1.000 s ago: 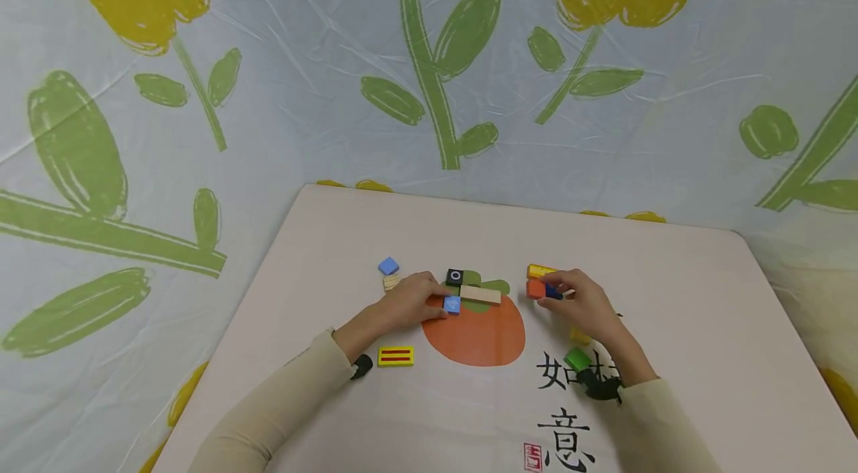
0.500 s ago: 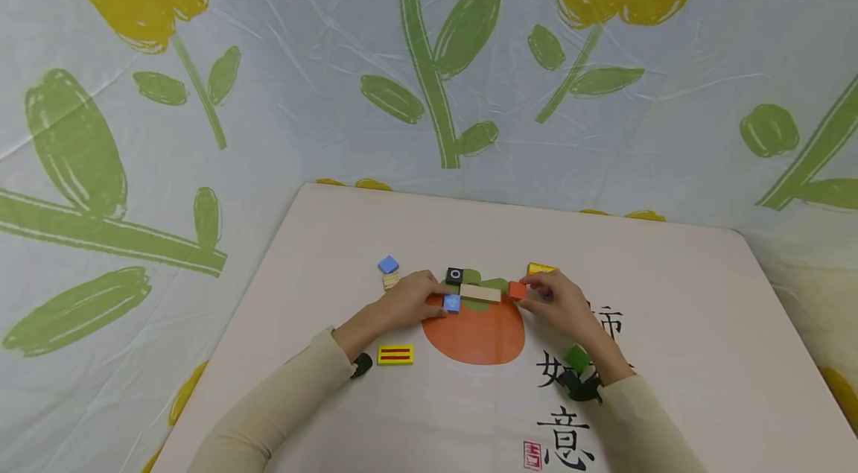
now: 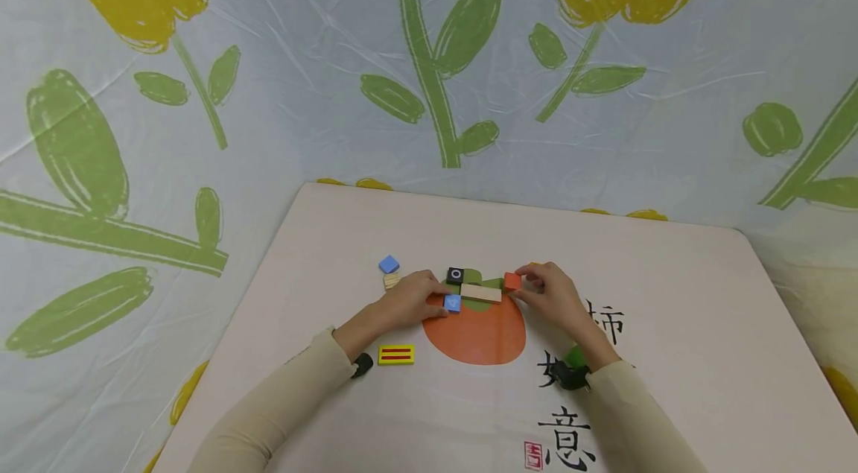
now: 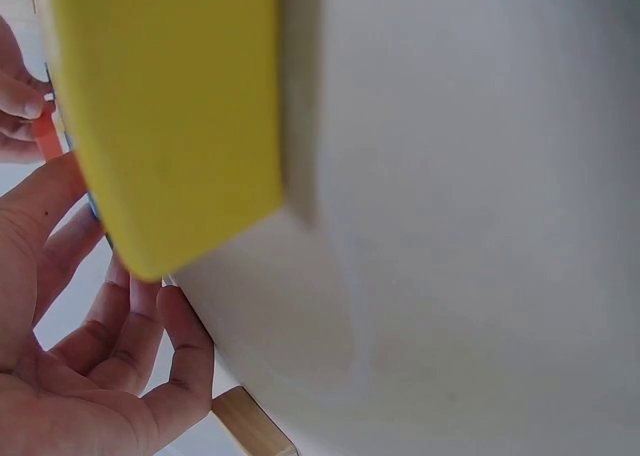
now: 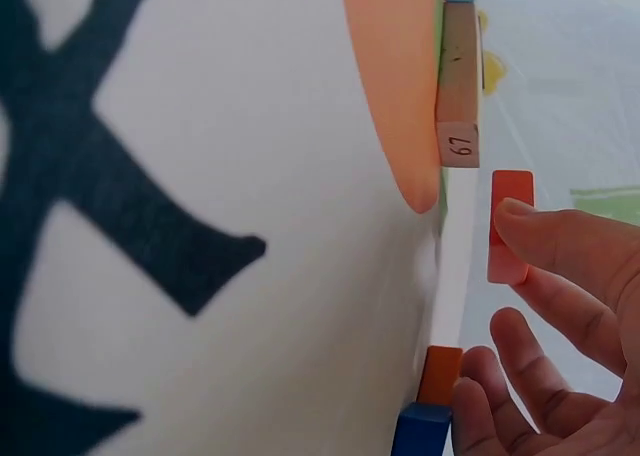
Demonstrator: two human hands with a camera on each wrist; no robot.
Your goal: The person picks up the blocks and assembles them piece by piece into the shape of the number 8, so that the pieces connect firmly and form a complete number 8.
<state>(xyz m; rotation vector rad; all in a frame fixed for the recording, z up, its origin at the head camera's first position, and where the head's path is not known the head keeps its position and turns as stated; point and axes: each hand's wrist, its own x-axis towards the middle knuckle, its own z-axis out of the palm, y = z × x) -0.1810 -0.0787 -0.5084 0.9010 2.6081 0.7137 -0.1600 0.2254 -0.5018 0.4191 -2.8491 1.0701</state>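
Note:
In the head view, my left hand (image 3: 410, 299) holds a small light blue block (image 3: 452, 303), with thumb and index finger at its edges. A black block (image 3: 455, 276) bearing a white ring lies just beyond it, and a plain wooden block (image 3: 480, 293) extends to its right. My right hand (image 3: 551, 302) pinches a red block (image 3: 512, 281) close to the wooden block's right end. In the right wrist view a gap separates the red block (image 5: 511, 251) from the wooden block (image 5: 459, 86), whose end reads 67. The left wrist view shows my left fingers (image 4: 185, 346) behind a big yellow block.
A yellow block with red stripes (image 3: 396, 354) lies nearer me. Left of the hands are a blue block (image 3: 389, 264) and a striped wooden one (image 3: 391, 281). A green block (image 3: 574, 357) is partly hidden by my right wrist. Orange (image 5: 440, 374) and dark blue (image 5: 423, 431) blocks sit below the right fingers.
My right hand has carried the red block leftward, from beside the yellow block to near the wooden block's right end, then slightly farther away from me. My left hand stays put.

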